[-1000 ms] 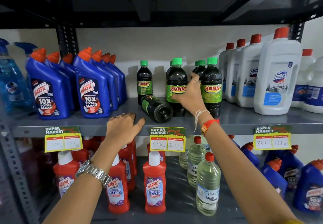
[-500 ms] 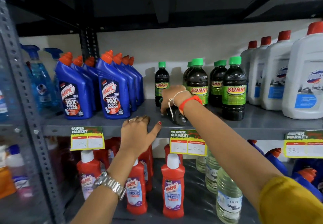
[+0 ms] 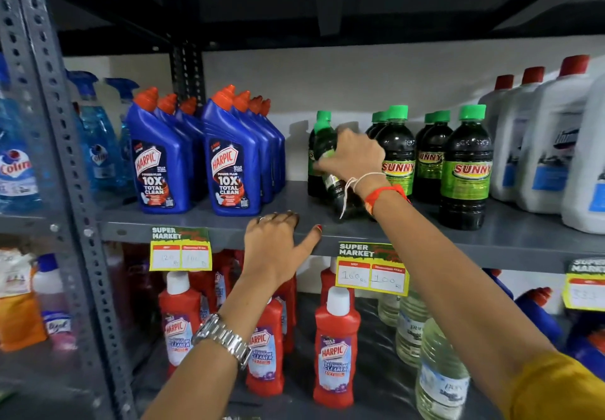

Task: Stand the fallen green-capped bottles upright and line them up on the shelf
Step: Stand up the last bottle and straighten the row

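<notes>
Dark green-capped SUNNY bottles stand on the grey shelf [image 3: 203, 223]. My right hand [image 3: 352, 157] grips one green-capped bottle [image 3: 327, 148] around its middle; it is tilted, cap up and leaning left, base near the shelf behind my wrist. A further bottle stands just behind it, mostly hidden. To the right two rows of upright bottles stand, fronted by one [image 3: 397, 151] and a larger-looking one [image 3: 466, 170]. My left hand [image 3: 278, 246] rests on the shelf's front edge, fingers curled over it, holding nothing.
Blue Harpic bottles [image 3: 229, 164] crowd the shelf's left, white Domex jugs [image 3: 550, 144] its right. Blue spray bottles [image 3: 95, 138] sit beyond the steel upright [image 3: 55, 144]. Price tags [image 3: 371, 269] hang from the edge. Red Harpic cleaners [image 3: 335, 351] and clear bottles [image 3: 438, 370] fill the lower shelf.
My right hand left the upright front bottle, took the bottle lying on the shelf and has raised it nearly upright. My left hand stays on the shelf edge. The camera view shifted left.
</notes>
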The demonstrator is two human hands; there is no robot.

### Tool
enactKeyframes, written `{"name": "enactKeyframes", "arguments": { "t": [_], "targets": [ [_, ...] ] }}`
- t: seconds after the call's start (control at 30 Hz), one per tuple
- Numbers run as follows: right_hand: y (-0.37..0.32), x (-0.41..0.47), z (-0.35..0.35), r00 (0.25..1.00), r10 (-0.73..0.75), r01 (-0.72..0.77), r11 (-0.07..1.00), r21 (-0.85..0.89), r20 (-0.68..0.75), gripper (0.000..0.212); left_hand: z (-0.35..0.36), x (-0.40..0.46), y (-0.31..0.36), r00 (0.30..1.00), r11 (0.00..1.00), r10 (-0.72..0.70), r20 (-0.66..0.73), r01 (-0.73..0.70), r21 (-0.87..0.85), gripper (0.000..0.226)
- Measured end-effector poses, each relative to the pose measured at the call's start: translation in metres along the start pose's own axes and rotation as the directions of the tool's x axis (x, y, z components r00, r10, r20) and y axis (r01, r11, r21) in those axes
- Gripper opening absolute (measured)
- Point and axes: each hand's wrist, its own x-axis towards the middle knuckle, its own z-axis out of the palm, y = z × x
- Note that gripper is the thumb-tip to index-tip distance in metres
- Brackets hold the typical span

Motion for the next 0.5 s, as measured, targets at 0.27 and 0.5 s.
{"name": "enactKeyframes", "arguments": {
  "t": [0.27,0.5],
  "targets": [
    [0.002,-0.008,0.003,0.996,0.085,-0.040,0.722,0.691,-0.031,0.073,0.000,-0.001,0.001,1.000,1.000,-0.006,-0.016,0.005,-0.009,0.080],
    [0.004,-0.019,0.020,1.000,0.016,-0.010,0.696,0.718,-0.002,0.074,0.001,-0.002,0.001,0.999,1.000,-0.012,-0.042,0.011,-0.023,0.074]
  ]
}}
